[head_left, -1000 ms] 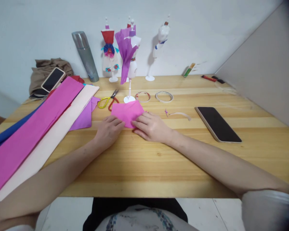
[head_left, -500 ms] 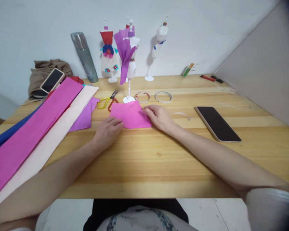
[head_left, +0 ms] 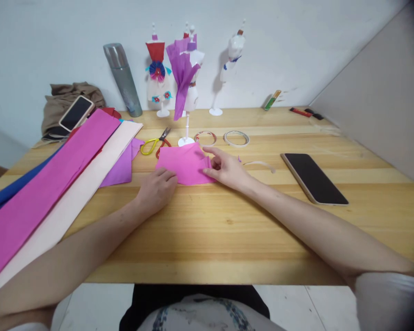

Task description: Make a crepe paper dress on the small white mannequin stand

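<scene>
A small rectangle of pink crepe paper [head_left: 182, 163] lies flat in front of me, its right edge turned up in a narrow fold. My left hand [head_left: 158, 186], fingers bent together, presses on its lower left corner. At the right edge is my right hand [head_left: 226, 169], thumb and forefinger spread along the raised fold, which lies between them; its other fingers are curled and partly hidden. Just beyond the paper, scissors [head_left: 157, 141] with one yellow and one red handle lie with a handle partly under it. A mini dress form [head_left: 192, 92] draped in purple paper stands behind.
Long folded crepe paper strips [head_left: 65, 170] cover the left side. Two tape rolls [head_left: 236, 138] lie past my right hand, and a phone [head_left: 313, 178] lies to the right. Along the wall stand a flask [head_left: 124, 80], more dress forms [head_left: 158, 69] and a glue stick [head_left: 272, 100].
My right thumb has slid down and its forefinger has spread away, and the paper's right edge now stands folded up. My left hand has stayed on the corner. The view has shifted slightly.
</scene>
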Motion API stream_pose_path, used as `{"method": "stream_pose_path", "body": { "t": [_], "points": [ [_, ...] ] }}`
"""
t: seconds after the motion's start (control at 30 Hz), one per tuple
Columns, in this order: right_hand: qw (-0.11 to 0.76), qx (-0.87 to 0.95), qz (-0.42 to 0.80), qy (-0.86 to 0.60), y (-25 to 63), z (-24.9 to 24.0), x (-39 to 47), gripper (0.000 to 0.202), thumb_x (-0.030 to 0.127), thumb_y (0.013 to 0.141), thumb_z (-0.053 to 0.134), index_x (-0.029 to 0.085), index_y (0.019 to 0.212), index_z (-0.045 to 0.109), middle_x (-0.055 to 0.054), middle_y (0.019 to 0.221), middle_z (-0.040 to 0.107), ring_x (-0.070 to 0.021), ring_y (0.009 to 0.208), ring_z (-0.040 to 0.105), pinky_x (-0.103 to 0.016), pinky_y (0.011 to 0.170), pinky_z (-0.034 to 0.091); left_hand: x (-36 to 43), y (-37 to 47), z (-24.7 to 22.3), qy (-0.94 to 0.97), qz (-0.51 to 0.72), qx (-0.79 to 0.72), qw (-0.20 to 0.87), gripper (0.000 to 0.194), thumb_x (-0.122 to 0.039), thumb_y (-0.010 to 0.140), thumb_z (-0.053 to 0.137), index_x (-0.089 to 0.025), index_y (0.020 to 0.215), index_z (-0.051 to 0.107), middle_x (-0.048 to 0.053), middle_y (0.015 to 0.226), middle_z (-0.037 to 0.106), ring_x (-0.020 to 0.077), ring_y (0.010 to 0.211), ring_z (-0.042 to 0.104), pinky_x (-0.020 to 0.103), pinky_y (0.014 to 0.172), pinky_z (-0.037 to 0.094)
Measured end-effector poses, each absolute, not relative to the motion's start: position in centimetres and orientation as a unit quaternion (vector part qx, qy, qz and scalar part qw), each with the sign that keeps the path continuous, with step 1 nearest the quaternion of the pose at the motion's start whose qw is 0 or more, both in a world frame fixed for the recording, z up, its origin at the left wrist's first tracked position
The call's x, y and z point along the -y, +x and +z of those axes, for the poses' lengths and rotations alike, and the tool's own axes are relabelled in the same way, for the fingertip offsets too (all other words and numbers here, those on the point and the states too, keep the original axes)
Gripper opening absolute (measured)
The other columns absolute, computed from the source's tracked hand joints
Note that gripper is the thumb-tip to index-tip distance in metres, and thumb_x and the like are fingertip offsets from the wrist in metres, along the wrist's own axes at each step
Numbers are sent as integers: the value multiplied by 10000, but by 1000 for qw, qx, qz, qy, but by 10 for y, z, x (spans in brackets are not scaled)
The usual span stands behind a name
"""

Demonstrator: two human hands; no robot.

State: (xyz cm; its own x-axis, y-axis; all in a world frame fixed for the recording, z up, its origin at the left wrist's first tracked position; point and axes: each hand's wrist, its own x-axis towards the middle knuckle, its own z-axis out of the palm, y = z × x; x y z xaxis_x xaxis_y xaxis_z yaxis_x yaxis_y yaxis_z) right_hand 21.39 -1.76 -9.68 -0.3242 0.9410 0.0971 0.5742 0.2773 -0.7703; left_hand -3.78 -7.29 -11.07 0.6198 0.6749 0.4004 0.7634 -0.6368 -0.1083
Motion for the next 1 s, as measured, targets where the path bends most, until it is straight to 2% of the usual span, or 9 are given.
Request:
{"method": "stream_pose_path", "body": {
  "t": [0.13, 0.23, 0.33, 0.43, 0.63, 0.7, 0.8, 0.9, 1.0],
  "points": [
    [332, 729, 339, -494, 212, -100, 18, 624, 233, 793, 681, 214, 1408, 580, 41, 687, 545, -157, 631, 542, -297, 635, 464, 75, -37, -110, -888, -157, 408, 139, 289, -112, 969, 482, -149, 783, 700, 112, 926, 741, 210, 798, 619, 337, 708, 509],
    [362, 684, 406, -486, 212, -100, 18, 700, 236, 767, 716, 221, 1444, 539, 11, 775, 621, -170, 691, 605, -316, 666, 518, 79, -36, -109, -880, -189, 418, 120, 244, -207, 957, 531, -152, 799, 708, 122, 948, 751, 227, 821, 645, 356, 724, 535],
    [357, 627, 516, -462, 211, -99, 19, 868, 215, 730, 748, 238, 1532, 418, 4, 806, 682, -180, 708, 646, -328, 673, 552, 79, -37, -107, -850, -274, 445, 69, 242, -350, 933, 584, -157, 946, 730, 124, 1025, 759, 251, 916, 677, 393, 817, 566],
    [359, 597, 573, -431, 211, -101, 18, 916, 158, 684, 747, 281, 1529, 415, 34, 774, 695, -166, 671, 645, -313, 653, 560, 73, -42, -103, -792, -346, 503, 4, 364, -428, 938, 558, -151, 1110, 719, 129, 1103, 752, 267, 1010, 674, 430, 910, 558],
    [450, 590, 528, -414, 211, -104, 13, 739, 208, 661, 772, 261, 1368, 565, 25, 846, 732, -159, 712, 666, -317, 694, 576, 58, -53, -86, -637, -405, 624, -201, 642, -528, 808, 666, -141, 1319, 645, 117, 1103, 733, 178, 743, 611, 358, 737, 541],
    [475, 595, 506, -404, 212, -103, 12, 646, 238, 646, 786, 239, 1270, 616, 7, 894, 749, -168, 766, 685, -323, 733, 579, 59, -52, -76, -599, -411, 625, -286, 657, -552, 744, 724, -151, 1262, 683, 95, 1012, 746, 171, 708, 611, 330, 684, 518],
    [477, 596, 511, -395, 212, -100, 12, 457, 300, 634, 798, 216, 1066, 674, -32, 932, 766, -198, 841, 708, -349, 793, 585, 63, -49, -63, -556, -382, 621, -399, 485, -520, 670, 792, -171, 1005, 758, 38, 794, 721, 169, 665, 609, 284, 599, 466],
    [443, 596, 529, -409, 212, -98, 13, 335, 339, 668, 776, 210, 961, 680, -53, 925, 762, -221, 898, 716, -372, 844, 585, 66, -45, -56, -524, -325, 638, -461, 276, -426, 664, 803, -183, 724, 687, -34, 552, 575, 119, 531, 510, 246, 515, 382],
    [405, 606, 521, -445, 213, -96, 14, 265, 387, 695, 777, 213, 860, 665, -46, 856, 739, -218, 846, 699, -366, 794, 576, 66, -45, -55, -513, -286, 652, -480, 274, -367, 682, 770, -184, 604, 580, -76, 437, 419, 73, 438, 361, 222, 453, 263]
  ]
}}
